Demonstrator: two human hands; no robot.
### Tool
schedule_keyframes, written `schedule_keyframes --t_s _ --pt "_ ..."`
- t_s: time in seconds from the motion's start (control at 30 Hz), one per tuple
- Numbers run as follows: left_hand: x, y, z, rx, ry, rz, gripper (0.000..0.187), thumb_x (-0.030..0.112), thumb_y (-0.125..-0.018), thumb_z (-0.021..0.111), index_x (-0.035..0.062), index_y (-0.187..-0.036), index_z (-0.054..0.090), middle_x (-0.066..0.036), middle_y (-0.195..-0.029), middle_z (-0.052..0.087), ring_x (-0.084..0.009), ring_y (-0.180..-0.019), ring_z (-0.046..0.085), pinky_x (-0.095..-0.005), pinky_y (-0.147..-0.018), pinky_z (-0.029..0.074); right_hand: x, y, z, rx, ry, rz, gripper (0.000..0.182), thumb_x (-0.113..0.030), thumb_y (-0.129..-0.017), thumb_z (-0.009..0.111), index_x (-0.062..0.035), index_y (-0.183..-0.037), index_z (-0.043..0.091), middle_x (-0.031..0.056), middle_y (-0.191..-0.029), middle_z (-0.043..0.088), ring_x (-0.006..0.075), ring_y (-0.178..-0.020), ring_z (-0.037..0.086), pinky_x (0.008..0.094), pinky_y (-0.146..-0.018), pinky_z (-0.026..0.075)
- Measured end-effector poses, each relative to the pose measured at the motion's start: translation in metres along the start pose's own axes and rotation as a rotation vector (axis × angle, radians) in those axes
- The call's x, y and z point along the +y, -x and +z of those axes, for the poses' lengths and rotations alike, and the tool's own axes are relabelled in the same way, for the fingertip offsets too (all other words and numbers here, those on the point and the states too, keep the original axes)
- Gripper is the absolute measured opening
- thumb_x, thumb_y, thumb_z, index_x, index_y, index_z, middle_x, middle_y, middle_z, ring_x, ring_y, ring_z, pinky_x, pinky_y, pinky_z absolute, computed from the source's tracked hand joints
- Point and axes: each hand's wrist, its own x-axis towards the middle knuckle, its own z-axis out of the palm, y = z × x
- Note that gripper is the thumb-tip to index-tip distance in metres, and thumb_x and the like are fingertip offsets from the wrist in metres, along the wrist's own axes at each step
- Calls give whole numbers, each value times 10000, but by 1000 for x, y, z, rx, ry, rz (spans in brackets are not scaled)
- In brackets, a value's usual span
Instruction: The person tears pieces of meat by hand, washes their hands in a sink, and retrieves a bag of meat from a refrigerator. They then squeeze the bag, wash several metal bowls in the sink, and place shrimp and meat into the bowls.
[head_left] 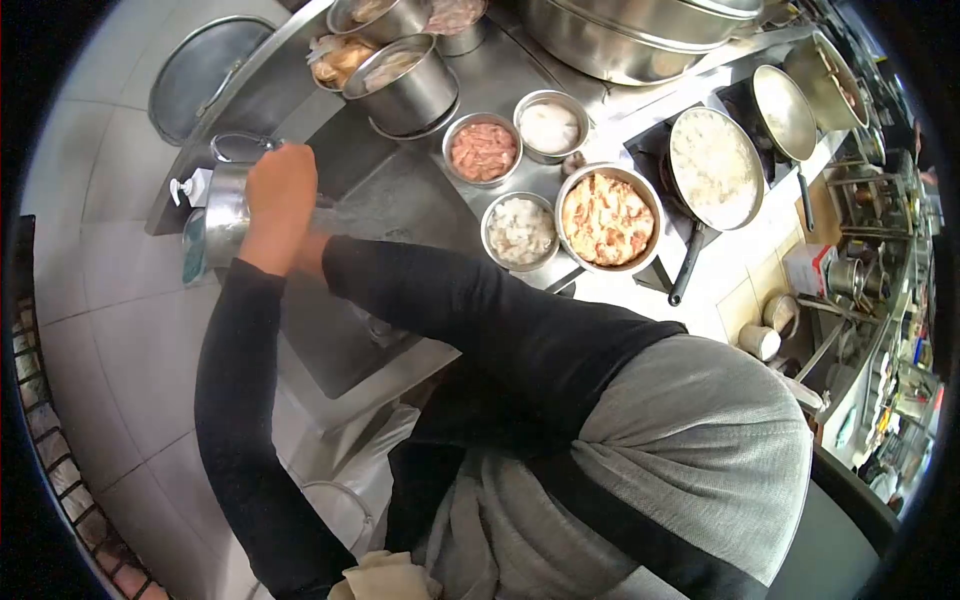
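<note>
Both hands at a steel pot over the sink.

Left hand (pixel 281 190) has its fingers closed over the rim of the steel pot (pixel 226 212); right hand is hidden behind the left forearm, finger state cannot be told. The pot sits tilted above the sink (pixel 340 330). Just beyond the pot stands a soap dispenser (pixel 193 186). Well right of it, on the surface (pixel 400 190), stand bowls of food (pixel 484 150).

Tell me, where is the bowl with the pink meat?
In the head view, the bowl of pink meat sits upper middle on the steel counter, beside a bowl of white stuff and above a bowl of pale chopped food.
</note>
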Motion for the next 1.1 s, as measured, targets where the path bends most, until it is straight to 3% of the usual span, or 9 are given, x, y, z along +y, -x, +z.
schedule_keyframes --t_s 0.23,0.33,0.4,0.47,0.7,0.8,0.9,1.0,1.1 --pt "-18 16 -7 -23 108 -132 166 154 -877 552 5 -924 608 -190 -838 688 -368 -767 691 -457 -659 556 -23 17 -17 8 244 -15 583 -376 -872 624 -54 -1344 510 206 -1249 588 314 -1234 494 450 -1021 397" --pt "-63 71 23 40 1015 -478 197 160 -867 575 35 -1018 587 -156 -908 675 -281 -769 690 -402 -656 549 -37 15 -35 -60 643 -68 597 -386 -863 628 -55 -1345 510 217 -1241 594 325 -1236 496 459 -1022 396" --pt "-62 127 107 26 1707 -930 214 171 -874 597 89 -1072 588 -29 -898 644 -181 -807 660 -331 -685 539 4 -7 -38 -261 874 -331 425 -368 -877 590 -140 -1233 625 138 -1330 552 323 -1174 543 420 -1007 423" --pt "-6 160 169 195 2102 -1207 165 195 -958 509 68 -1051 560 -45 -925 591 -159 -735 549 -285 -632 482 26 -25 -30 -990 941 -506 342 -313 -883 575 -192 -1189 669 103 -1278 602 331 -1169 557 435 -994 432" --pt "106 204 218 114 2334 -1084 358 -39 -777 521 17 -1130 500 -97 -1066 567 -250 -965 573 -375 -784 496 -168 23 -257 -714 1260 -171 229 -269 -790 668 -54 -870 678 150 -823 684 333 -744 645 426 -662 493" --pt "117 229 270 32 2107 -860 408 -36 -770 524 11 -1175 499 -118 -1119 574 -268 -995 587 -406 -846 493 -216 93 -356 -394 1425 366 356 -339 -822 668 15 -860 670 214 -842 665 353 -756 640 441 -677 488" --pt "132 233 242 78 2063 -877 431 -31 -763 534 10 -1191 502 -131 -1150 578 -267 -1006 591 -425 -865 495 -219 173 -446 -327 1480 470 287 -289 -861 631 -12 -904 690 168 -815 669 279 -734 632 356 -702 491" --pt "131 209 175 16 2385 -1278 444 -32 -756 545 13 -1196 501 -137 -1159 578 -260 -1000 591 -417 -845 501 -221 233 -477 30 1099 865 285 -284 -849 641 -2 -856 687 104 -710 674 171 -653 622 333 -617 504" --pt "131 205 202 -8 2254 -1030 504 -4 -738 618 26 -1227 500 -154 -1173 549 -277 -991 583 -409 -782 494 -200 275 -487 304 559 1086 287 -268 -888 653 14 -937 663 91 -794 670 176 -695 650 289 -648 550"
